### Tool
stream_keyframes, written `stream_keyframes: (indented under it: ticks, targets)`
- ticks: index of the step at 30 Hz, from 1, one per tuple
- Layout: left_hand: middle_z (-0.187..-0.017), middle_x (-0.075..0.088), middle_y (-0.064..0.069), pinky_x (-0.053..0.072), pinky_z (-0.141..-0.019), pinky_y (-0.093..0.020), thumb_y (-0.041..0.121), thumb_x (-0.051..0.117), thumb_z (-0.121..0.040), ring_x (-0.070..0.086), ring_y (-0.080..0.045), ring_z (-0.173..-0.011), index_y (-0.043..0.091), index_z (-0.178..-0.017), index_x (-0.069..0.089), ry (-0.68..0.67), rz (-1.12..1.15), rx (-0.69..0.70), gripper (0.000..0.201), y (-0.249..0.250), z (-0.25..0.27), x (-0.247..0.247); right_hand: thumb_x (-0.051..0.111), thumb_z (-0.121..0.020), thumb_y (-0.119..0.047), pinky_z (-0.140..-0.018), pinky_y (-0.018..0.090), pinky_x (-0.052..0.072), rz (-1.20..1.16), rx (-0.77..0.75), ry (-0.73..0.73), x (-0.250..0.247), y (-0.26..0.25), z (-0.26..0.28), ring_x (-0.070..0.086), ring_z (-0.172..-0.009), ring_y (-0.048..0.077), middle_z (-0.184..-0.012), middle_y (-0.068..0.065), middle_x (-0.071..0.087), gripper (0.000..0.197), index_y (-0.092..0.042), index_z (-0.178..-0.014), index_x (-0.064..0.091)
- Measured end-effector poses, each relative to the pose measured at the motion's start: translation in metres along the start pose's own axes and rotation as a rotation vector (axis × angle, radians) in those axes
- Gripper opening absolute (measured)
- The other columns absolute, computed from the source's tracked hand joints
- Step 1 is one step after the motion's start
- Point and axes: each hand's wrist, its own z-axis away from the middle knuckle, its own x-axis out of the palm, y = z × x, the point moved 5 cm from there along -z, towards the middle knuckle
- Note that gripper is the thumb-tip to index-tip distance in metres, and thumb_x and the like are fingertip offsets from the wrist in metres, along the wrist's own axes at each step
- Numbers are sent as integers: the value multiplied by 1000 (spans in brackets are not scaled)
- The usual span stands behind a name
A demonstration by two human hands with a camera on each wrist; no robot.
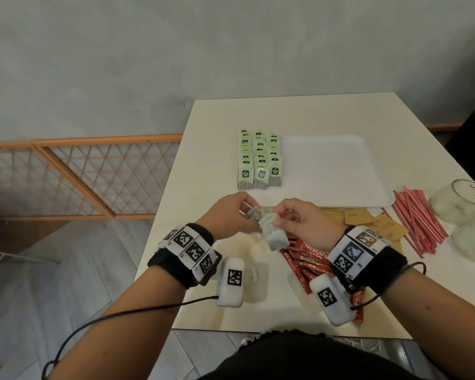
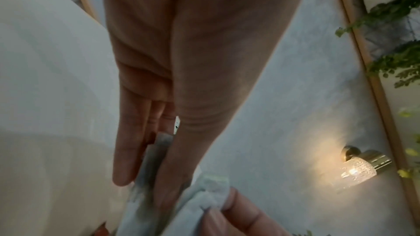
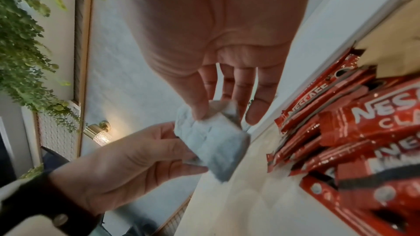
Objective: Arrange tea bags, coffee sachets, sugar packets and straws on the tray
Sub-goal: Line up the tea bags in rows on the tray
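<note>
A white tray (image 1: 329,171) lies mid-table, with green-tagged tea bags (image 1: 259,160) laid in three columns on its left part. In front of it my left hand (image 1: 247,212) pinches one tea bag (image 1: 251,214) between thumb and fingers (image 2: 122,159). My right hand (image 1: 277,219) grips a small bunch of tea bags (image 1: 275,235), thumb on top in the right wrist view (image 3: 211,135). The two hands touch at the bunch. Under my right wrist lie red coffee sachets (image 1: 307,260). Brown sugar packets (image 1: 368,219) and red-striped straws (image 1: 414,222) lie to the right.
Two glass jars (image 1: 461,204) stand at the table's right edge, beside the straws. The table's left edge runs close to my left wrist, and an orange lattice fence (image 1: 93,176) stands beyond it. The right part of the tray is bare.
</note>
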Motion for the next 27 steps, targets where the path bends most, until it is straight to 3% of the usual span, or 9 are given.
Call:
stream_keyframes:
  ticks: [3,8,11,14,16,21,24,27]
  targets:
    - [-94,65,-2,56,-83,-42,2,82,-71,64,-20,-75,15,-103,62,-30,31,27,40,5,3,4,64,-92,-19,-88,41,51,-17,-17,-24,5,-1,0,63,-85,17,-94,4,68,7,-25,-89,61]
    - [-111,65,-8,55,-83,-40,9,87,-68,68,-24,-82,14,-109,59,-159,-18,-17,50,5,10,10,61,-93,-9,-78,28,51,-149,-11,-27,7,-1,4,65,-80,9,-89,2,71,9,-17,-90,59]
    - [-112,64,3,45,-69,-23,25,88,-69,62,-18,-91,21,-107,53,-272,-386,-57,52,-2,15,17,62,-92,-12,-77,33,49,-105,-4,34,2,5,4,63,-76,11,-84,3,70,10,-20,-88,59]
    - [-105,62,7,44,-77,-25,32,89,-67,56,-14,-93,20,-109,60,-357,-634,-86,52,-17,19,25,63,-92,-12,-79,35,50,-101,10,49,-3,9,4,62,-76,12,-83,4,70,9,-19,-89,59]
    - [-97,60,9,50,-84,-31,35,91,-62,59,-16,-94,22,-106,64,-373,-682,-113,53,-26,20,29,62,-93,-12,-78,34,51,-108,14,49,-5,9,3,64,-76,11,-85,3,71,8,-19,-89,59]
    - [-104,66,7,48,-77,-30,37,88,-65,62,-18,-98,24,-107,69,-337,-865,-81,47,-21,15,30,62,-93,-11,-74,25,50,-116,25,72,-10,12,2,65,-75,9,-88,5,72,7,-16,-91,59]
    - [-107,69,3,50,-80,-30,33,88,-68,63,-19,-100,22,-107,72,-319,-862,-106,43,-22,7,26,61,-93,-10,-74,27,52,-127,19,89,-14,15,1,66,-76,10,-87,3,73,10,-19,-90,59]
    - [-98,72,4,52,-79,-28,24,86,-70,66,-17,-92,20,-99,76,-302,-799,-151,31,-29,0,22,60,-94,-9,-75,27,53,-147,30,109,-20,20,1,68,-78,9,-86,-2,73,11,-20,-90,60]
